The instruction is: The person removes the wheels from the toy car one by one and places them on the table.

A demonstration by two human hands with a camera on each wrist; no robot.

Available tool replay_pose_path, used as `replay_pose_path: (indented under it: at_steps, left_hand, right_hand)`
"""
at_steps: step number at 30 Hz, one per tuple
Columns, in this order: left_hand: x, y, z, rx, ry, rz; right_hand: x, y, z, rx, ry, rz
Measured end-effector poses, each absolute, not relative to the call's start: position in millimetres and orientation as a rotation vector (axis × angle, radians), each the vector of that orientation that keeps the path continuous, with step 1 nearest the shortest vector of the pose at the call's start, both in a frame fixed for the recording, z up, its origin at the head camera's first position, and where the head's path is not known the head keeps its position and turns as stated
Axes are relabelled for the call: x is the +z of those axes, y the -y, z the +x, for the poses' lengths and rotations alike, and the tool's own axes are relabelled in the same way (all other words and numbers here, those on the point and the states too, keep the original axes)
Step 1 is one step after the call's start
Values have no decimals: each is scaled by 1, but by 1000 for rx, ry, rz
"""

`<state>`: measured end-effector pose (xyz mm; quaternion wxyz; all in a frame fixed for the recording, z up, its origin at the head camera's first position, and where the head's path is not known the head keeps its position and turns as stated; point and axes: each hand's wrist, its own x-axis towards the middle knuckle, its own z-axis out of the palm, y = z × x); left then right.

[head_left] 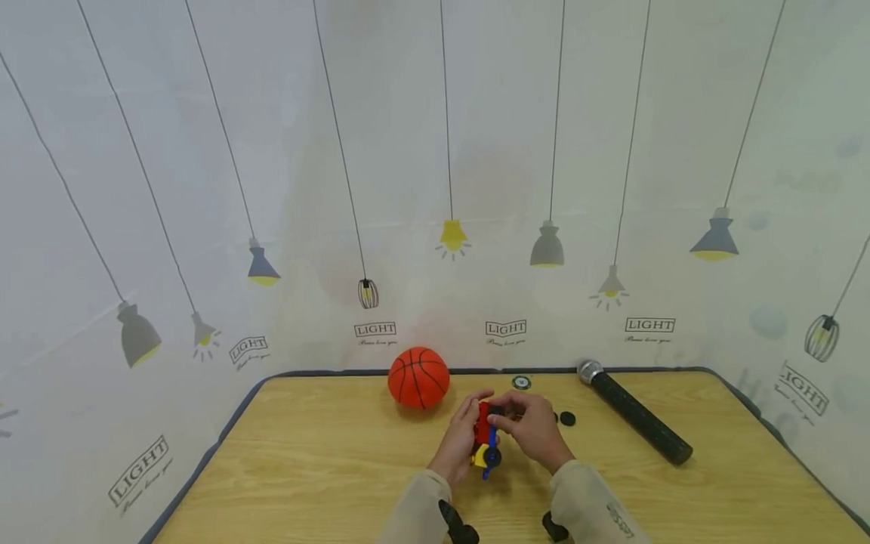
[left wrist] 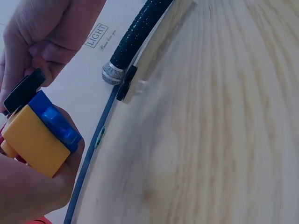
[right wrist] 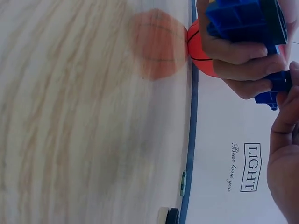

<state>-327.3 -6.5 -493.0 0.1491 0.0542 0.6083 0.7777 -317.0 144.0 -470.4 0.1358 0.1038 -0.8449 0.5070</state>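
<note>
A person's left hand (head_left: pixel 457 440), fingers curled round its body, grips a red, yellow and blue plastic-looking toy vehicle with black wheels (head_left: pixel 483 425), while the thumb and fingertips of the right hand (head_left: pixel 537 429) pinch its far end. The toy is held up above the light wood-grain tabletop (head_left: pixel 319 468), between the two forearms. Its red section lies toward the far end, a boxy yellow block (left wrist: pixel 39 140) and a round black wheel (head_left: pixel 492 456) sit nearer the wearer, and blue parts run along the side — the right wrist view shows a ribbed blue underside. A dark piece shows at the right fingertips; whether it is another wheel cannot be told. Just beyond the right hand lie small black discs (head_left: pixel 567 418), one partly hidden by it. Farther back rest an orange-red ball with black basketball lines (head_left: pixel 418 378), a round black-and-white chip (head_left: pixel 521 382) and, to the right, a black speckled microphone with a silver mesh head (head_left: pixel 639 415) — set at a slant. Behind them stands a pale backdrop printed with hanging lamps (head_left: pixel 496 295).
</note>
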Motion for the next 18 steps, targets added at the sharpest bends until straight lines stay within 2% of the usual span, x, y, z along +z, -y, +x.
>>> replay_pose_path:
  at_steps: [4, 7, 11, 18]
  left_hand:
    - [-492, 6, -327, 2272, -1764, 131]
    - [-491, 10, -327, 2281, -1760, 104]
    - [-487, 21, -327, 2281, -1723, 44]
    - [-482, 33, -324, 2342, -1646, 30]
  right_hand:
    - [-472, -145, -317, 1208, 2429, 514]
    - [-469, -150, -318, 1181, 2473, 581]
    - [-461, -166, -321, 1447, 2523, 437]
    - [-459, -196, -326, 1557, 2529, 254]
